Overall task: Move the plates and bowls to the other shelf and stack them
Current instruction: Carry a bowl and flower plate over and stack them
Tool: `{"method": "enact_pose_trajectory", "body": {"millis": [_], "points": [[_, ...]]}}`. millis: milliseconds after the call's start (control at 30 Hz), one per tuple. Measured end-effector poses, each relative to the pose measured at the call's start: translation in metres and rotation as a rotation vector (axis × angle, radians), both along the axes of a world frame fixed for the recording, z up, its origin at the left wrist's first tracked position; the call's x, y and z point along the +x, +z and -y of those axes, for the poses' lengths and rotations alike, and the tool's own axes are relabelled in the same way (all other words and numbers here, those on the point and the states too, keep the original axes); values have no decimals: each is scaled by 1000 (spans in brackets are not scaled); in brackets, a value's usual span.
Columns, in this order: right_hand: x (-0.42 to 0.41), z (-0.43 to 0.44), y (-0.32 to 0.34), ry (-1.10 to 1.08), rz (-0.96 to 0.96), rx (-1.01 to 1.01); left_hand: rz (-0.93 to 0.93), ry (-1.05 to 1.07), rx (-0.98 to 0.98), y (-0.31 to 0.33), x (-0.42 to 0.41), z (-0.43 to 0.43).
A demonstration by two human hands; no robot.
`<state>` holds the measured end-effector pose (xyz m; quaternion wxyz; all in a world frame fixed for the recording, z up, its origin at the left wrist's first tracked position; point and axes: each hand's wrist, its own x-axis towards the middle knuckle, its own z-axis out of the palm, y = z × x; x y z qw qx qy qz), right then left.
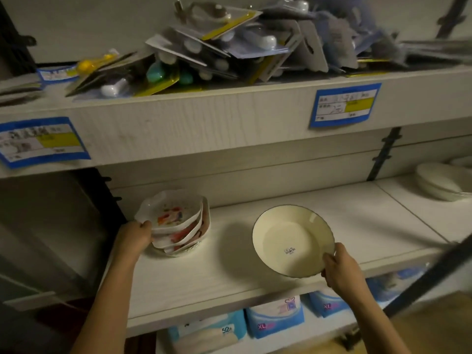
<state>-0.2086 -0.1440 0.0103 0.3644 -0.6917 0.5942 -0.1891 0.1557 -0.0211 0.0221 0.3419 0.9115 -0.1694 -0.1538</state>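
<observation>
A stack of small white bowls with colourful prints (176,221) stands at the left end of the middle shelf (229,282). My left hand (135,238) grips the rim of the top bowl at its left side. My right hand (339,267) holds a cream plate with a dark rim (291,238) by its lower right edge, tilted above the shelf's middle. A barcode sticker sits inside the plate. A pile of plain white bowls (441,182) rests at the far right of the same shelf level.
The upper shelf (229,118) overhangs closely, piled with packaged utensils (229,47) and carrying blue price labels (344,104). Below the middle shelf lie blue and white packs (275,318). A dark slanted bar (429,277) crosses at the right.
</observation>
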Motion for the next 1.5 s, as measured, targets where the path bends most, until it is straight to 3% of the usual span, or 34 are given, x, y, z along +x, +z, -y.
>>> {"method": "enact_pose_trajectory", "body": {"millis": [467, 733, 1167, 1500], "points": [[-125, -4, 22, -340, 206, 7, -34, -511, -303, 37, -140, 82], [-254, -6, 23, -568, 104, -100, -48, -805, -222, 41, -281, 125], [-471, 9, 17, -727, 72, -123, -59, -953, -250, 35, -516, 170], [-573, 51, 18, -802, 172, -85, -168, -1009, -263, 34, -637, 223]]}}
